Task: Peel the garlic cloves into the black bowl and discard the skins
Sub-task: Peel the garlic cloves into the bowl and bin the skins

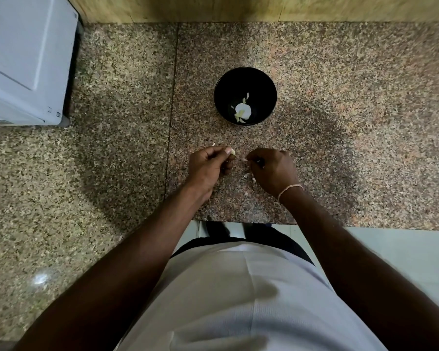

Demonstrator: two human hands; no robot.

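Garlic clove (232, 158) sits pinched at tips of L hand (208, 167), thumb and curled fingers clamped round it, held just above granite counter (340, 148) w/ bare end facing R hand; likely so skin can be pulled off sideways. R hand (274, 171) is curled, fingertips pinching what looks like a scrap of skin; too small to confirm. Hands close together but apart, both near counter's front edge, probably to keep waste in one spot. Loose skin bits (247, 175) lie on counter under and between hands, not yet discarded. Further back, well apart from hands, black bowl (245, 74) holds pale garlic pieces (242, 111); placed straight ahead, presumably for easy drop-in. White appliance (23, 59) at far L, against wall.
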